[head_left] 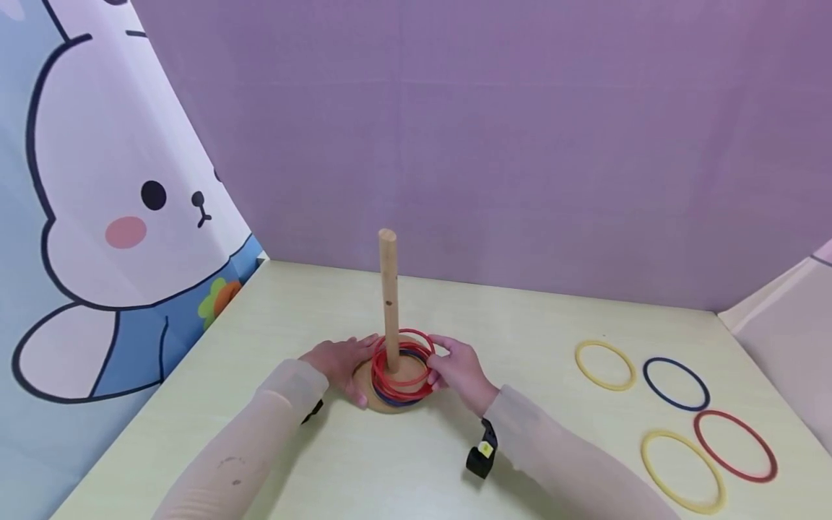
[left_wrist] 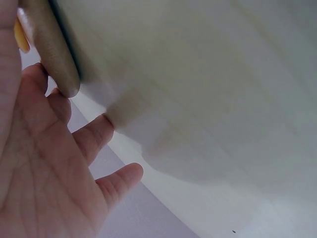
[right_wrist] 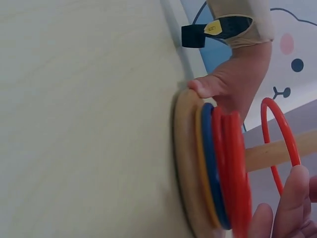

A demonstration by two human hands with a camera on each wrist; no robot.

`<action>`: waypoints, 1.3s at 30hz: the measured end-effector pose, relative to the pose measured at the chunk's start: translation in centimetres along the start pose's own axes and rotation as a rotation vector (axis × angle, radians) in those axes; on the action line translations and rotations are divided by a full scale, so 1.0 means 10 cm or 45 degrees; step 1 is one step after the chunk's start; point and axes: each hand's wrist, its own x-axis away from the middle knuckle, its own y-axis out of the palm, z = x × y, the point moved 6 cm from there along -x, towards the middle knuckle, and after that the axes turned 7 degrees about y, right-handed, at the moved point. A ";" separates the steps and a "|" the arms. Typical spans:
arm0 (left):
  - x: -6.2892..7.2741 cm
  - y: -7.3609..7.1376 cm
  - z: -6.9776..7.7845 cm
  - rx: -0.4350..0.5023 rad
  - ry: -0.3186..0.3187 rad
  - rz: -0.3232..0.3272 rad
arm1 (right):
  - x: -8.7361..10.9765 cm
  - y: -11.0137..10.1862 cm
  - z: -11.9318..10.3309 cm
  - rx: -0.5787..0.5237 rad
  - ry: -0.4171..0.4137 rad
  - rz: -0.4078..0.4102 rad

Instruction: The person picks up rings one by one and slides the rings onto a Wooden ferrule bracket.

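Note:
A round wooden base with an upright wooden peg stands on the table. Several stacked rings circle the peg low down: red rings on top, a blue ring under them and a yellow ring lowest. My right hand pinches another red ring, which loops round the peg, tilted and apart from the stack. On the base's left side rests my left hand, fingers spread and mostly straight, its thumb at the rim; the left wrist view shows no ring in it.
To the right on the pale table lie a yellow ring, a blue ring, a red ring and a nearer yellow ring. A purple cloth hangs behind. A printed cartoon cloth is at the left.

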 end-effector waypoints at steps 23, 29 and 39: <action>0.03 0.05 -0.02 -0.086 0.052 -0.010 | -0.02 0.00 0.16 0.049 0.043 -0.102; 0.07 0.07 0.00 -0.139 0.065 -0.005 | 0.01 -0.16 0.13 0.086 0.039 -0.077; 0.12 0.05 -0.08 -0.163 0.142 0.041 | 0.25 -0.85 0.13 0.348 -0.004 -0.010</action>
